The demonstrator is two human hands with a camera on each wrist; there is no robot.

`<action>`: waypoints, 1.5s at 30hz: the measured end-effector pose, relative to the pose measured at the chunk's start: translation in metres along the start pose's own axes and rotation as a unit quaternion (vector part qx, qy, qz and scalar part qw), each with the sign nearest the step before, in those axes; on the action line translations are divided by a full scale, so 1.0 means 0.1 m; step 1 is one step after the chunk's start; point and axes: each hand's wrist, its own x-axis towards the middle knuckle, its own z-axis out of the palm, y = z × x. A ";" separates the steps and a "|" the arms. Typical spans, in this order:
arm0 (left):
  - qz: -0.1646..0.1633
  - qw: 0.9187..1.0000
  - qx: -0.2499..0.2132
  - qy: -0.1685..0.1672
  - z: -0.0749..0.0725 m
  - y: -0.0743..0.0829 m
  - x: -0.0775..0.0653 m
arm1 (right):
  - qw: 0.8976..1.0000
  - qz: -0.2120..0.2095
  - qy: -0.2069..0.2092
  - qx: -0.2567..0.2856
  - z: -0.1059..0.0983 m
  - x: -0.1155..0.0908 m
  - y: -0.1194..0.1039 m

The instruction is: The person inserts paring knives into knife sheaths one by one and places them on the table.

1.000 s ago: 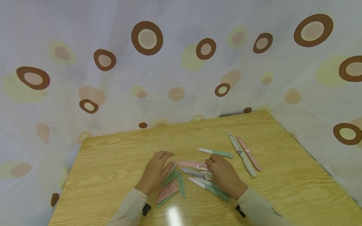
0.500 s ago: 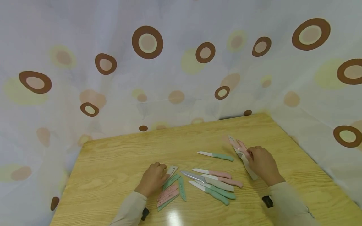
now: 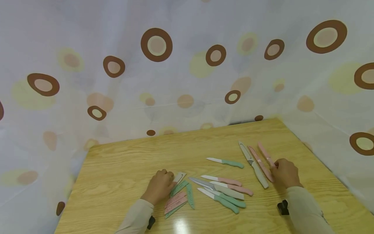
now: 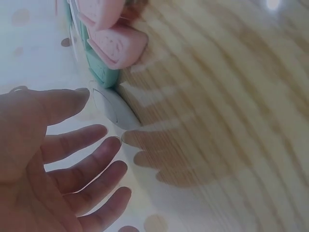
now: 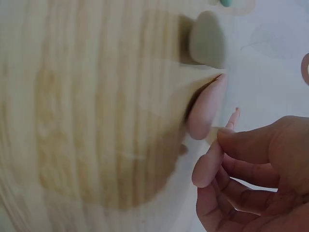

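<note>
My right hand [image 3: 287,173] pinches the handle of a pink sheathed knife [image 3: 264,150] at the right of the table. In the right wrist view, thumb and fingers close on that pink handle [image 5: 207,166]. Just left of it lie another pink sheathed knife [image 3: 260,162] and a beige sheathed knife [image 3: 258,174]. My left hand [image 3: 159,186] is beside a beige blade sheath [image 3: 180,176]. The left wrist view shows its fingers spread and holding nothing, the thumb tip near the beige sheath [image 4: 115,107].
Several green and pink sheaths [image 3: 176,201] lie overlapping near the left hand. In the middle are bare-bladed knives with pink handles [image 3: 230,181], a beige handle [image 3: 229,191] and green handles [image 3: 229,205]. One green-handled knife [image 3: 232,163] lies apart behind them. A patterned curtain [image 3: 187,65] borders the table.
My right hand has carried the pink sheathed knife from the middle pile rightward, past the other sheathed knives, to their right side. The left hand has dropped slightly and stays by the sheaths.
</note>
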 end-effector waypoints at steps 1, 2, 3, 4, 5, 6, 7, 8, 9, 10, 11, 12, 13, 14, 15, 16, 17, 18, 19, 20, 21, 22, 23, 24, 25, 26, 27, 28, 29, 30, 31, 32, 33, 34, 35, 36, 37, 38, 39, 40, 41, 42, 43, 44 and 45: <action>0.002 1.000 0.006 0.002 0.00 0.00 0.00 | 1.000 0.003 0.000 0.000 0.01 0.01 0.02; 0.004 1.000 0.010 0.003 0.00 0.00 0.00 | 1.000 0.006 -0.002 -0.001 0.02 0.02 0.04; 0.005 1.000 0.012 0.004 0.00 0.00 0.00 | 1.000 0.009 -0.004 -0.001 0.02 0.02 0.05; 0.006 1.000 0.014 0.004 0.00 0.00 0.00 | 1.000 0.010 -0.005 -0.002 0.03 0.03 0.05; 0.008 1.000 0.015 0.005 0.00 0.00 0.00 | 1.000 0.010 -0.005 -0.002 0.03 0.04 0.06; 0.009 1.000 0.017 0.006 0.00 0.00 0.00 | 1.000 0.009 -0.004 -0.004 0.04 0.04 0.06; 0.011 1.000 0.020 0.007 0.00 0.00 0.00 | 1.000 0.008 -0.002 -0.005 0.05 0.04 0.06; 0.014 1.000 0.022 0.008 0.00 0.00 0.00 | 1.000 0.009 -0.001 -0.005 0.05 0.05 0.05; 0.016 0.999 0.027 0.009 0.01 0.00 0.00 | 1.000 0.009 0.000 -0.007 0.06 0.05 0.05; 0.018 0.999 0.030 0.010 0.01 -0.01 0.00 | 1.000 0.008 0.001 -0.009 0.07 0.05 0.06; 0.021 0.999 0.035 0.011 0.01 -0.01 -0.01 | 1.000 0.007 0.002 -0.010 0.08 0.06 0.06; 0.023 0.999 0.038 0.013 0.01 -0.01 -0.01 | 1.000 0.008 0.002 -0.012 0.09 0.06 0.06; 0.024 0.999 0.041 0.013 0.01 -0.01 -0.01 | 1.000 0.010 0.002 -0.014 0.09 0.07 0.06; 0.025 0.999 0.043 0.013 0.01 -0.01 -0.01 | 1.000 0.011 0.002 -0.015 0.10 0.07 0.06; 0.026 0.999 0.045 0.013 0.01 -0.01 -0.01 | 1.000 0.012 0.001 -0.016 0.10 0.07 0.06; 0.026 0.999 0.045 0.013 0.01 -0.01 -0.01 | 1.000 0.014 0.002 -0.016 0.10 0.08 0.06; 0.025 0.999 0.045 0.013 0.01 -0.01 -0.01 | 1.000 0.015 0.003 -0.016 0.10 0.08 0.06; 0.023 0.999 0.044 0.011 0.01 -0.01 -0.01 | 1.000 0.017 0.004 -0.016 0.10 0.08 0.05; 0.022 0.999 0.043 0.009 0.01 -0.01 -0.01 | 1.000 0.018 0.004 -0.016 0.10 0.08 0.05; 0.020 0.999 0.042 0.007 0.01 -0.01 -0.01 | 1.000 0.018 0.005 -0.016 0.10 0.08 0.04; 0.018 0.999 0.040 0.005 0.00 -0.01 -0.01 | 1.000 0.019 0.005 -0.016 0.10 0.08 0.04; 0.016 0.999 0.038 0.002 0.00 -0.01 -0.01 | 1.000 0.019 0.006 -0.016 0.10 0.08 0.04; 0.014 0.999 0.036 0.000 0.00 -0.01 -0.01 | 1.000 0.020 0.006 -0.016 0.10 0.08 0.03; 0.013 0.999 0.035 -0.002 0.00 -0.01 -0.01 | 1.000 0.019 0.006 -0.016 0.09 0.08 0.03; 0.011 0.999 0.034 -0.003 0.01 -0.01 -0.01 | 1.000 0.020 0.006 -0.017 0.09 0.08 0.03; 0.009 0.999 0.033 -0.003 0.01 -0.01 -0.01 | 1.000 0.021 0.006 -0.017 0.09 0.07 0.02; 0.008 0.999 0.032 -0.003 0.01 -0.01 -0.01 | 1.000 0.022 0.006 -0.017 0.09 0.07 0.02; 0.007 0.999 0.031 -0.003 0.01 -0.01 -0.02 | 1.000 0.023 0.006 -0.017 0.08 0.07 0.01; 0.005 1.000 0.030 -0.001 0.01 -0.01 -0.02 | 1.000 0.023 0.005 -0.018 0.08 0.07 0.00; 0.005 1.000 0.028 0.000 0.01 -0.01 -0.03 | 1.000 0.025 0.005 -0.017 0.08 0.06 0.00; 0.005 1.000 0.026 0.001 0.02 0.00 -0.03 | 1.000 0.025 0.005 -0.016 0.07 0.06 0.00; 0.004 1.000 0.026 0.001 0.02 0.00 -0.04 | 1.000 0.025 0.006 -0.014 0.07 0.06 0.00; 0.004 1.000 0.025 0.002 0.02 0.00 -0.04 | 1.000 0.025 0.006 -0.013 0.07 0.05 0.00; 0.004 1.000 0.023 0.003 0.02 0.00 -0.04 | 1.000 0.024 0.006 -0.012 0.06 0.06 -0.01; 0.004 1.000 0.022 0.004 0.02 0.00 -0.05 | 1.000 0.024 0.006 -0.011 0.05 0.06 -0.01; 0.003 1.000 0.021 0.004 0.02 0.00 -0.05 | 1.000 0.024 0.004 -0.010 0.05 0.06 -0.01; 0.002 1.000 0.019 0.004 0.02 0.00 -0.05 | 1.000 0.025 0.002 -0.009 0.04 0.07 -0.01; 0.002 1.000 0.019 0.004 0.01 0.00 -0.05 | 1.000 0.027 -0.001 -0.008 0.04 0.07 -0.02; 0.002 1.000 0.017 0.004 0.00 0.00 -0.05 | 1.000 0.030 -0.005 -0.008 0.03 0.08 -0.02; 0.002 1.000 0.015 0.004 0.00 0.00 -0.05 | 0.999 0.034 -0.006 -0.006 0.03 0.08 -0.02; 0.004 1.000 0.015 0.005 -0.01 0.00 -0.05 | 0.999 0.038 -0.007 -0.004 0.03 0.08 -0.03; 0.008 1.000 0.016 0.006 -0.01 0.00 -0.04 | 0.999 0.040 -0.006 -0.004 0.03 0.07 -0.04; 0.012 1.000 0.018 0.007 -0.01 0.00 -0.04 | 0.999 0.039 0.000 -0.005 0.04 0.06 -0.05; 0.017 1.000 0.022 0.010 -0.02 0.00 -0.04 | 0.999 0.034 0.010 -0.006 0.04 0.05 -0.06; 0.022 0.999 0.025 0.013 -0.02 0.00 -0.04 | 0.999 0.027 0.023 -0.007 0.05 0.04 -0.08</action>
